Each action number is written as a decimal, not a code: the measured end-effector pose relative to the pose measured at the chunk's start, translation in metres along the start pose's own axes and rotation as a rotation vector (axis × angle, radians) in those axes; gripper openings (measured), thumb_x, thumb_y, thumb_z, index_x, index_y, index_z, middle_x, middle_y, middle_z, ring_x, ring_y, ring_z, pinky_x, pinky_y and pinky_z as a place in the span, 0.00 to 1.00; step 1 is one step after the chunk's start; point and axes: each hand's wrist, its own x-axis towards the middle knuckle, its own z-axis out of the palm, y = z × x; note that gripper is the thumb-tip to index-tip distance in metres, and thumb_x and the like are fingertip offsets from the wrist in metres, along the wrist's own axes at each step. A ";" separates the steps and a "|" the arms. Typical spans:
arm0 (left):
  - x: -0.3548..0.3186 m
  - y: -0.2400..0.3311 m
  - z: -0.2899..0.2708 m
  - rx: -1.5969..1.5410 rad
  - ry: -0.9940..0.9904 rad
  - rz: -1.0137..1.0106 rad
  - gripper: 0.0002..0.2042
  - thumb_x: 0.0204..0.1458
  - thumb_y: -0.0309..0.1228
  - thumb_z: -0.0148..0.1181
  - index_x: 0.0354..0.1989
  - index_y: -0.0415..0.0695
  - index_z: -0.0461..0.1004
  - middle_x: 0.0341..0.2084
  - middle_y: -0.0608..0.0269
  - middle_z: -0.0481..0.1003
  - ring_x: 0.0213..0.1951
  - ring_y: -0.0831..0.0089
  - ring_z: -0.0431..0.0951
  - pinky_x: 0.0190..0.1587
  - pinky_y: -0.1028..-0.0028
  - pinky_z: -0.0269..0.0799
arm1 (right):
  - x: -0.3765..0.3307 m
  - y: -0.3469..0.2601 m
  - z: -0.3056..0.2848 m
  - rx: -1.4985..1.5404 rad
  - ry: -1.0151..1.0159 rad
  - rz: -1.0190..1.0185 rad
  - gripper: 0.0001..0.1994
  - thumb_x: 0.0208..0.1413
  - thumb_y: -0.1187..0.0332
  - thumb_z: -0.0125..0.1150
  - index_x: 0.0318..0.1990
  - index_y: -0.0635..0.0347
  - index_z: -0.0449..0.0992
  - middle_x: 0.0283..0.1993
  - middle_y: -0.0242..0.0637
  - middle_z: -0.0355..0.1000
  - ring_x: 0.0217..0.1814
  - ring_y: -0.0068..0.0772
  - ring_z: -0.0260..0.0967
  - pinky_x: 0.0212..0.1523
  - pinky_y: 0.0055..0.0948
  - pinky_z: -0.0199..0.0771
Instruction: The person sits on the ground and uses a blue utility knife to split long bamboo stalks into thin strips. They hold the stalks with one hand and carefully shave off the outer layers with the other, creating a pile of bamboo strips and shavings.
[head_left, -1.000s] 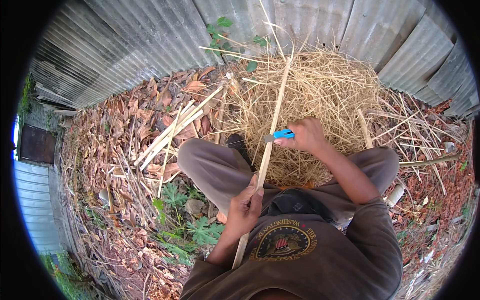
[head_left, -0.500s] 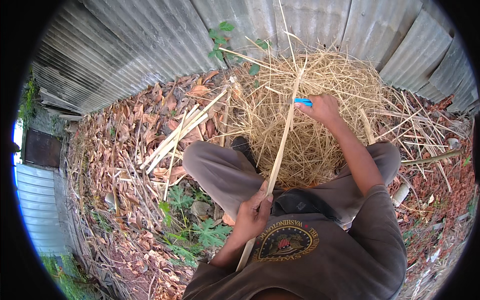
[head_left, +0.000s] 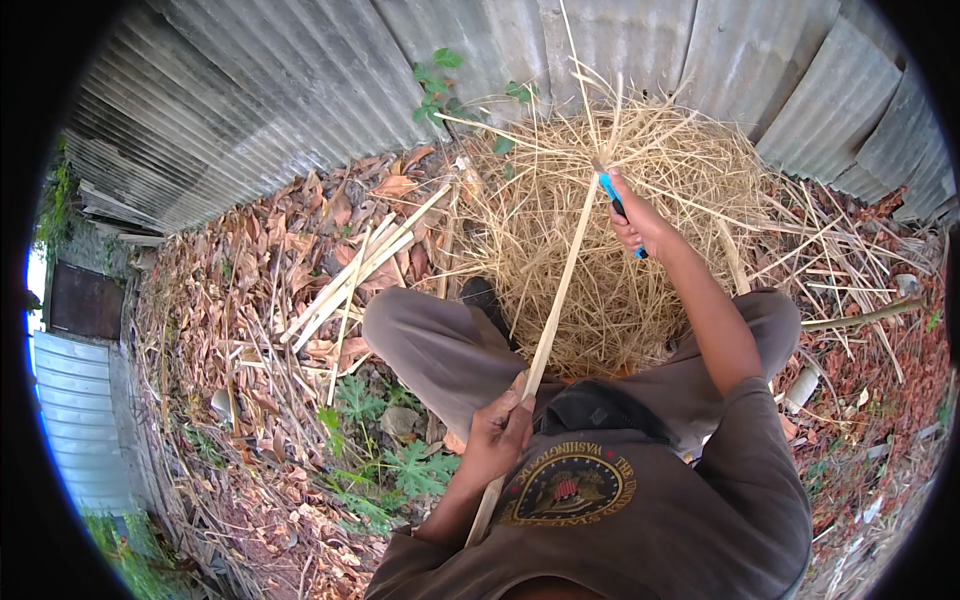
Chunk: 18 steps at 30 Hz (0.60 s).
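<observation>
My left hand [head_left: 498, 432] is closed around the lower part of a long, pale strip that looks like split bamboo [head_left: 563, 295]. The strip slants from beside my shirt up and away over the straw-like heap. Wrapped in my right hand [head_left: 643, 225] is a blue and black utility knife [head_left: 607, 184], its front end against the strip's far part. Thin slivers fan out around that point; the blade itself is too small to make out. Beneath the strip lies a heap of thin, curled shavings [head_left: 600, 320], between my bent legs.
Several split strips [head_left: 360, 265] lie on dry brown leaves [head_left: 290, 220] at left. Green weeds [head_left: 415, 468] grow near my left knee. A corrugated metal fence [head_left: 640, 45] stands behind the heap. Loose sticks [head_left: 830, 240] and a pale cylindrical piece [head_left: 801, 388] are at right.
My right hand has pushed the knife a little farther up the strip, and it has turned to point away. The fanned slivers at the far end look more spread. My left hand has barely moved.
</observation>
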 end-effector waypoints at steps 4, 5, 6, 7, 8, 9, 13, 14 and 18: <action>0.005 0.011 -0.001 -0.052 -0.025 -0.064 0.20 0.64 0.26 0.47 0.64 0.43 0.62 0.15 0.74 0.62 0.16 0.87 0.61 0.15 0.84 0.57 | -0.023 0.022 0.032 -0.206 0.153 -0.150 0.36 0.56 0.28 0.33 0.11 0.49 0.53 0.08 0.22 0.44 0.09 0.20 0.43 0.11 0.22 0.52; 0.006 0.013 -0.002 -0.079 -0.016 -0.085 0.20 0.64 0.27 0.47 0.64 0.44 0.62 0.15 0.74 0.62 0.16 0.87 0.61 0.14 0.84 0.57 | -0.031 0.027 0.039 -0.450 0.159 -0.283 0.36 0.55 0.28 0.37 0.11 0.51 0.58 0.07 0.25 0.47 0.08 0.25 0.48 0.13 0.27 0.56; 0.007 0.017 -0.003 -0.094 -0.011 -0.078 0.20 0.64 0.27 0.47 0.64 0.44 0.61 0.15 0.73 0.62 0.15 0.87 0.60 0.14 0.84 0.57 | -0.040 0.032 0.045 -0.690 0.166 -0.416 0.37 0.55 0.29 0.41 0.11 0.53 0.62 0.07 0.28 0.51 0.08 0.30 0.53 0.14 0.31 0.60; 0.009 0.021 -0.004 -0.111 -0.004 -0.072 0.20 0.64 0.27 0.46 0.65 0.44 0.61 0.15 0.73 0.62 0.15 0.87 0.60 0.14 0.84 0.57 | -0.049 0.035 0.053 -0.788 0.204 -0.569 0.36 0.54 0.30 0.43 0.12 0.53 0.65 0.07 0.30 0.54 0.09 0.33 0.56 0.15 0.33 0.62; 0.010 0.022 -0.005 -0.126 0.000 -0.065 0.20 0.64 0.27 0.46 0.65 0.44 0.61 0.15 0.73 0.62 0.15 0.88 0.60 0.13 0.84 0.57 | -0.060 0.035 0.062 -0.885 0.242 -0.722 0.35 0.53 0.30 0.45 0.13 0.54 0.68 0.08 0.32 0.58 0.10 0.36 0.59 0.16 0.36 0.64; 0.010 0.024 -0.006 -0.126 0.002 -0.060 0.20 0.64 0.27 0.46 0.65 0.45 0.61 0.15 0.73 0.62 0.15 0.88 0.60 0.13 0.84 0.58 | -0.068 0.033 0.068 -0.973 0.278 -0.877 0.35 0.52 0.31 0.48 0.14 0.55 0.71 0.08 0.34 0.61 0.10 0.39 0.62 0.17 0.38 0.65; 0.005 0.019 -0.008 -0.145 0.006 -0.017 0.20 0.64 0.27 0.46 0.65 0.44 0.61 0.16 0.73 0.63 0.15 0.88 0.60 0.13 0.85 0.58 | -0.075 0.026 0.075 -1.091 0.287 -0.888 0.34 0.48 0.30 0.52 0.15 0.55 0.72 0.09 0.37 0.64 0.13 0.41 0.67 0.17 0.38 0.67; 0.005 0.017 -0.008 -0.155 -0.003 -0.003 0.20 0.64 0.28 0.46 0.65 0.43 0.61 0.16 0.73 0.63 0.15 0.88 0.60 0.13 0.85 0.58 | -0.075 0.025 0.074 -1.112 0.305 -0.902 0.34 0.48 0.30 0.52 0.15 0.55 0.72 0.09 0.36 0.63 0.12 0.40 0.66 0.17 0.38 0.66; 0.006 0.025 -0.003 -0.016 0.018 0.036 0.20 0.64 0.28 0.47 0.64 0.40 0.61 0.16 0.75 0.62 0.15 0.88 0.59 0.15 0.84 0.57 | -0.064 0.030 0.068 -1.180 0.404 -1.004 0.35 0.46 0.27 0.51 0.11 0.52 0.65 0.08 0.33 0.60 0.09 0.37 0.62 0.13 0.36 0.62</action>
